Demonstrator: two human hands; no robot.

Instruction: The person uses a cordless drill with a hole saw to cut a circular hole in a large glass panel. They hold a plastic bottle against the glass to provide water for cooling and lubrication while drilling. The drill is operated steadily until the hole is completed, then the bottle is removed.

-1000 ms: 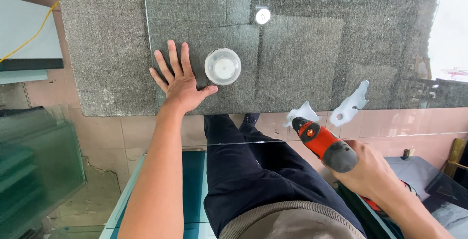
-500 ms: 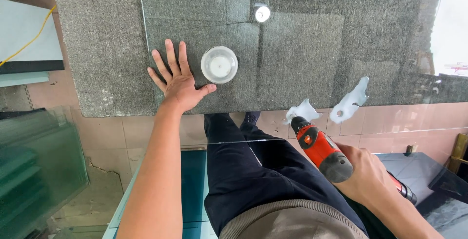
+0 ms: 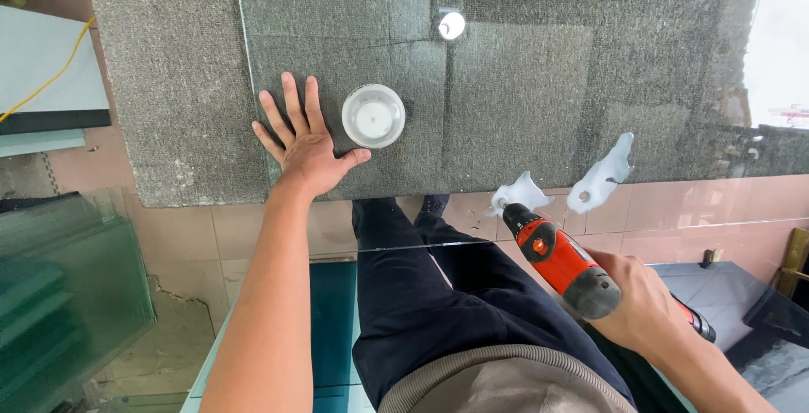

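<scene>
With your left hand (image 3: 308, 147) spread flat steadying the clear glass sheet (image 3: 506, 109) beside the round white plastic cap (image 3: 373, 115), keep your right hand (image 3: 645, 312) clenched firmly on the red-and-black power drill (image 3: 560, 261), its tip square to the glass edge

Single head-worn camera, looking steeply down from above, close over glass sheet (image 3: 522, 118), own legs (image 3: 421, 295) below

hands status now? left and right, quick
Left hand: open, flat on the glass sheet, beside the round white cup.
Right hand: closed around the red drill.
</scene>
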